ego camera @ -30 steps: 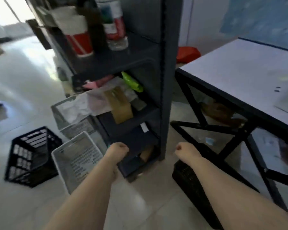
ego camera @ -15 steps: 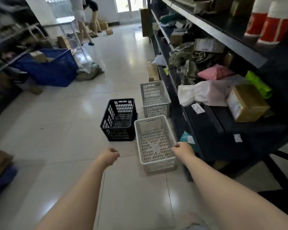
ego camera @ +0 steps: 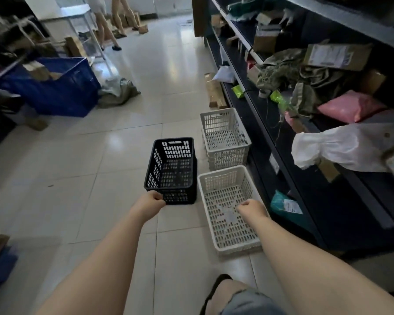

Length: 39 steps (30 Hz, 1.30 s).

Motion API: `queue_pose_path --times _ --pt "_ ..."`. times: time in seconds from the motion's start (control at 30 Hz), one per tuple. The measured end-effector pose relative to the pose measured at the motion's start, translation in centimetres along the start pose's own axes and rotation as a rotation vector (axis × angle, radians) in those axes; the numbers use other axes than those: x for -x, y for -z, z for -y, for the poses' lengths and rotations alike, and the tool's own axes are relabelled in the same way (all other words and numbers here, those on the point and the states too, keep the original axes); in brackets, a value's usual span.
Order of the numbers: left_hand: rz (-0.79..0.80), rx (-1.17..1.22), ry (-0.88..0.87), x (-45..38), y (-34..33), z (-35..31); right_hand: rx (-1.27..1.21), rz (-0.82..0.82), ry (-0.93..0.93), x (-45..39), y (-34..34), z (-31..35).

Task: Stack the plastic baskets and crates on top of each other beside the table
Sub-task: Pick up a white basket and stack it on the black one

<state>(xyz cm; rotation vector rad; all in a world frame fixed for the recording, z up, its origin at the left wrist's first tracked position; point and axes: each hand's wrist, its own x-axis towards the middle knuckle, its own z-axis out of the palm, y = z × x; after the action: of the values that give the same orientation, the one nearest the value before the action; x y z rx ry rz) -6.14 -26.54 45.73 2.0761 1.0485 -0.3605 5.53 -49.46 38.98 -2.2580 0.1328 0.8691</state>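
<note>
1. Head view: three task containers sit on the floor along the dark shelving: a black crate, a near white basket just beside it, and a far white basket behind.
2. The left hand is curled at the black crate's near rim; whether it actually grips the rim I cannot tell.
3. The right hand hovers over the near white basket, fingers loosely curled and empty.
4. Judging by this, both hands are reaching to collect containers for stacking; no table shows here.
</note>
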Motion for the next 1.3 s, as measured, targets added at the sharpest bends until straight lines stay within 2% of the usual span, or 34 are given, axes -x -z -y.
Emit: queue_pose_path --times 0.23,0.4,0.6,0.73,0.83,0.93,1.07,1.3 --pt "0.028 -0.02 -0.039 -10.3 5.6 -6.2 0.008 -0.104 -0.087 -6.6 1.5 7.3" --pt "0.115 -0.092 -0.152 -17.6 6.0 -10.8 -0.058 -0.19 -0.179 -9.9 3.2 9.8" --pt "0.348 -0.301 -0.32 -28.2 3.6 -17.4 -0.22 -0.311 -0.444 -13.6 2.0 10.6" --pt "0.51 -0.471 -0.324 -34.6 2.1 -20.1 -0.367 -0.371 -0.632 -15.1 -1.0 11.3" --pt "0.545 -0.577 -0.337 -38.6 0.1 -21.4 -0.479 -0.42 -0.74 -17.0 -3.1 10.9" --pt "0.591 -0.682 -0.382 -41.9 -3.5 -21.3 -0.551 -0.425 -0.802 -18.9 -5.3 9.6" --pt "0.63 -0.815 -0.417 -46.4 -10.1 -17.9 -0.606 -0.448 -0.853 -22.7 -9.4 5.4" --pt "0.574 -1.016 -0.447 -55.9 -21.5 -10.0 -0.379 -0.348 -0.923 -32.6 -17.6 -5.8"
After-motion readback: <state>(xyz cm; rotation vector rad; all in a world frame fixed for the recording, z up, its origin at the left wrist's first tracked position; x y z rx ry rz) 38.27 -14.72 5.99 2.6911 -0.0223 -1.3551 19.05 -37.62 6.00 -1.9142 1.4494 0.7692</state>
